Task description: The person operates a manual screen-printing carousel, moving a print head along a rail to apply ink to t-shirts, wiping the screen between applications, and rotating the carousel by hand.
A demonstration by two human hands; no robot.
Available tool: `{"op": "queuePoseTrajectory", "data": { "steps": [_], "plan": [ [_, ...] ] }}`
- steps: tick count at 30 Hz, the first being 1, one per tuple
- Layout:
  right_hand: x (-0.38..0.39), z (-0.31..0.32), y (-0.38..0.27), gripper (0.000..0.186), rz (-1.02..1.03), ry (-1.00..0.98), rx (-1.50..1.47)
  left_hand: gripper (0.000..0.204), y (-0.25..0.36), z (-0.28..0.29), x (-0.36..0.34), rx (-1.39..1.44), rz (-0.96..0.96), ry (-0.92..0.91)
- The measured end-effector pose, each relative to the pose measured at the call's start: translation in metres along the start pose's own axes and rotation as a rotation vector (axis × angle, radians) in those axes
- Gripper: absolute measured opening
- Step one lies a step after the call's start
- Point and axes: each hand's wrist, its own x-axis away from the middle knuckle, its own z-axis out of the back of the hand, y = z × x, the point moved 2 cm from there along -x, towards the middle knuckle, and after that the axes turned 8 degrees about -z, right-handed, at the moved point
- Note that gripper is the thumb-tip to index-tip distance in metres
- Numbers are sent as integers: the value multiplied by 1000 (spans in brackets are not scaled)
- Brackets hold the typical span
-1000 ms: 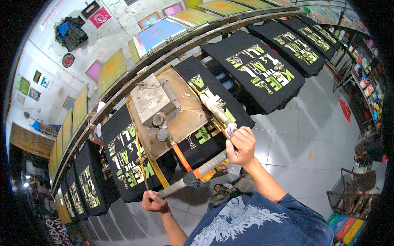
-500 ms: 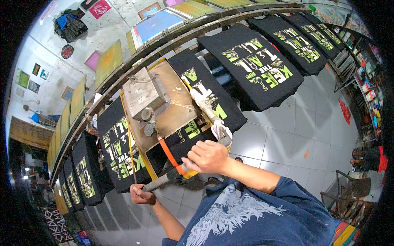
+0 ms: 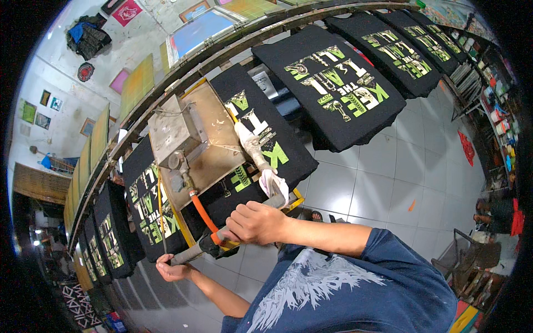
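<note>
Pale tiled floor [image 3: 383, 172], glossy, across the right half of the frame; a red cloth [image 3: 465, 147] lies on it at far right. Crowded shelves [image 3: 502, 122] along the right rim, dark chair [image 3: 472, 252] at lower right. White wall [image 3: 64, 69] at upper left, with a dark jacket [image 3: 88, 38] hung on it and small framed pictures below. Yellowish panels [image 3: 137, 82] lean in a line behind a dark rail [image 3: 244, 44] that bends from lower left to top right.

Worktop: a row of boards along the rail, dressed in black shirts [image 3: 333, 133] bearing green and white print; boards mostly covered.

Left of centre, over one shirt: metal unit [image 3: 175, 133], a grey box set on a brownish plate [image 3: 214, 144], yellow frame [image 3: 186, 227] at its edges. An orange hose [image 3: 204, 213] runs from the box's fitting down to the wrapped bar [image 3: 191, 252]. Whitish cloth [image 3: 273, 183] bunched on the arm to its right.

Hands apart, both at the bar. Right hand [image 3: 258, 223] clamped around it just right of the hose's lower end, knuckles up. Left hand [image 3: 173, 270] closed at the bar's left end, fingers curled; thin rod [image 3: 164, 238] just above, contact with it unclear.
</note>
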Motion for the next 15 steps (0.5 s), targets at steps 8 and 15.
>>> {"op": "queuePoseTrajectory", "data": {
  "steps": [8,15],
  "plan": [
    [9,2,4,34,60,2,-50,40,0,4,1,-56,-50,-26],
    [15,-2,6,40,79,48,-113,40,2,5,-2,-43,-34,-24]
  ]
}}
